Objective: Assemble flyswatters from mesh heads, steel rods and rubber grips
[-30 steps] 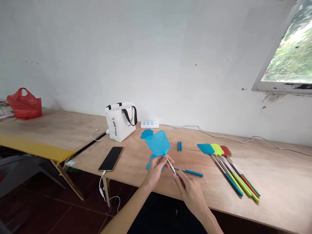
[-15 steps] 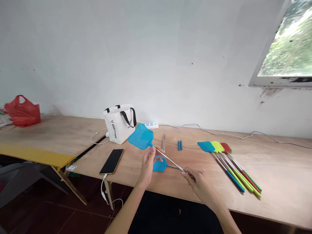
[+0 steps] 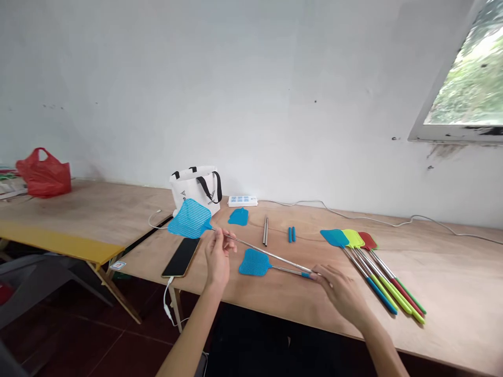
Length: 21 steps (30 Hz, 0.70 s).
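Observation:
A blue fly swatter (image 3: pixel 190 219) with a thin metal rod is held raised and slanting above the table. My left hand (image 3: pixel 218 259) pinches its rod just below the blue mesh head. My right hand (image 3: pixel 341 291) is closed round the rod's far end, hiding that end. Beneath the rod lies a second blue fly swatter (image 3: pixel 254 263) with a shorter rod; its handle end passes close to my right hand. Behind them are a loose blue swatter head (image 3: pixel 238 216), metal tubes (image 3: pixel 265 233) and two short blue grips (image 3: pixel 291 234).
Several fly swatters (image 3: pixel 393 285) with blue, yellow-green, red and green parts lie side by side at right. A phone (image 3: pixel 181 257) on a cable, a white tote bag (image 3: pixel 195 186) and a power strip (image 3: pixel 242 201) are at left and back. A red plastic bag (image 3: pixel 44 175) sits far left.
My hands have moved apart, and more of the raised swatter's rod shows between them. Its head has shifted left, uncovering the loose head and the swatter lying below.

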{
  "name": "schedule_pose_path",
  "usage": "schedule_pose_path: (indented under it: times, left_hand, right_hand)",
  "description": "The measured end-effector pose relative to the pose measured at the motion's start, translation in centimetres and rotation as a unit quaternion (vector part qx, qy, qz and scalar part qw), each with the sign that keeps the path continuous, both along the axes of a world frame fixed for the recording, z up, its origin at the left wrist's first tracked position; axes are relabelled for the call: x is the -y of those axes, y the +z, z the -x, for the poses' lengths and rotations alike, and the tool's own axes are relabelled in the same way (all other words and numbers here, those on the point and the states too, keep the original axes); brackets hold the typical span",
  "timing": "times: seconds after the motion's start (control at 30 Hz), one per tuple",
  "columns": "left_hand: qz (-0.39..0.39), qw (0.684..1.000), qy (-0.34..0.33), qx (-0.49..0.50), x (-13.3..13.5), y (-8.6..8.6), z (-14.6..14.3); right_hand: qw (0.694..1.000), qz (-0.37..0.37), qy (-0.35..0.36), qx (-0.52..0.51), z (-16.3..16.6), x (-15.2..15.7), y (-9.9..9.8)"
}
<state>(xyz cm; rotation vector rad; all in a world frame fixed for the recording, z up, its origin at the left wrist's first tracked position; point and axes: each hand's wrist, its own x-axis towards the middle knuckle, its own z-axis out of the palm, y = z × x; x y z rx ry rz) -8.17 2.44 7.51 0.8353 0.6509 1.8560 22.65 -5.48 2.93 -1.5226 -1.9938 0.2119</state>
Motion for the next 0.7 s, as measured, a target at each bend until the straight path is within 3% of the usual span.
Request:
schedule_pose_path:
  times: [0.13, 0.2, 0.43, 0.7]
  left_hand:
    - [0.001, 0.997, 0.069, 0.040, -1.7, 0.7, 4.1]
    - [0.006, 0.997, 0.071, 0.043, -2.0, 1.0, 5.5]
    - [-0.008, 0.999, 0.047, 0.023, -1.2, 1.8, 6.8]
    - [-0.033, 0.997, 0.054, 0.044, -0.9, 1.8, 6.4]
  right_hand:
    - [0.997, 0.000, -0.073, -0.035, -6.1, -1.1, -2.1]
    - [0.996, 0.025, -0.066, -0.053, -7.6, -1.3, -2.9]
    - [0.992, 0.056, -0.077, -0.088, -7.0, -0.8, -2.4]
    - [0.986, 0.009, -0.165, 0.000, -8.6, -0.5, -1.7]
